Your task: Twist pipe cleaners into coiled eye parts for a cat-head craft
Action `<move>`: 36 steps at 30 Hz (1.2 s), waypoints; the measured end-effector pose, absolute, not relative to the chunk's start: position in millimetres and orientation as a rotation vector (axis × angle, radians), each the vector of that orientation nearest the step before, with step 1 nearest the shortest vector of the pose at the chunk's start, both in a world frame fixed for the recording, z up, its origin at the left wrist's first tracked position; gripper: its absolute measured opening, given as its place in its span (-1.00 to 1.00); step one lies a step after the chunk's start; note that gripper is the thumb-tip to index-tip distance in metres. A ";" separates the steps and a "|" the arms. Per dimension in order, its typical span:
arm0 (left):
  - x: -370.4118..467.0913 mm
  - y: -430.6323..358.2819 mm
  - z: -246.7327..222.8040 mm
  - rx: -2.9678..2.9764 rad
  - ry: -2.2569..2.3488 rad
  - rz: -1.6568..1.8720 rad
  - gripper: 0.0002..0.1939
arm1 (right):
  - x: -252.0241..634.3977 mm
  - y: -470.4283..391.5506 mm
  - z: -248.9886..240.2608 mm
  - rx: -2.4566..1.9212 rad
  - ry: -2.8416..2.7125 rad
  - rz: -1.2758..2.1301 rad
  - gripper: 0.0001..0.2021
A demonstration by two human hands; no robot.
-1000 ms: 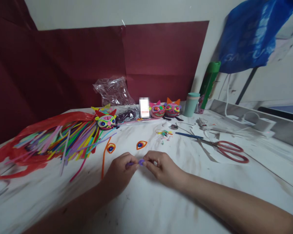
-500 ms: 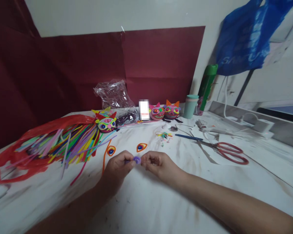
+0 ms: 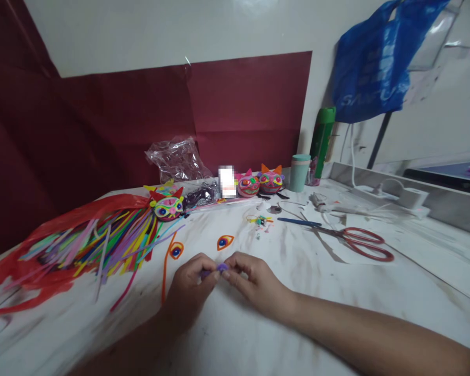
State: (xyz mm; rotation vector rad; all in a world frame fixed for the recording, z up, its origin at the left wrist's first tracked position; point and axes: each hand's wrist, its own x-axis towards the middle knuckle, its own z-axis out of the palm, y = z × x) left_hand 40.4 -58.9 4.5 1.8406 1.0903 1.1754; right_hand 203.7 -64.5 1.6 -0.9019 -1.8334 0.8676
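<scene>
A small purple pipe cleaner, partly rolled into a coil, is held between my two hands over the table. My left hand pinches it from the left, thumb against index finger. From the other side my right hand has its thumb and fingertips closed on the coil's edge. The fingers hide part of the purple piece. Just beyond my hands lie two coiled eye shapes with blue centres and orange rims, a left eye and a right eye. A bent orange pipe cleaner lies beside my left hand.
Many coloured pipe cleaners spread over a red plastic bag at left. Decorated animal heads, including an orange-eared one, stand at the back. Red-handled scissors, a blue tool and a green cup are to the right.
My right fingertips have come in against the purple coil, where a moment ago they were just beside it. The coil has turned edge-on, and the view has shifted slightly.
</scene>
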 end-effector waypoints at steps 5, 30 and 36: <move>43.8 -63.9 10.3 2.018 1.248 1.066 -0.88 | 205.9 -60.6 2.4 -0.906 -1.872 0.778 -0.82; 43.8 -61.8 8.8 1.774 1.309 1.093 -0.85 | 199.7 -57.3 -5.2 -0.813 -1.641 1.209 -0.68; 44.1 -63.0 11.7 1.966 1.329 1.021 -0.87 | 202.5 -56.4 -4.2 -0.918 -1.748 0.970 -0.72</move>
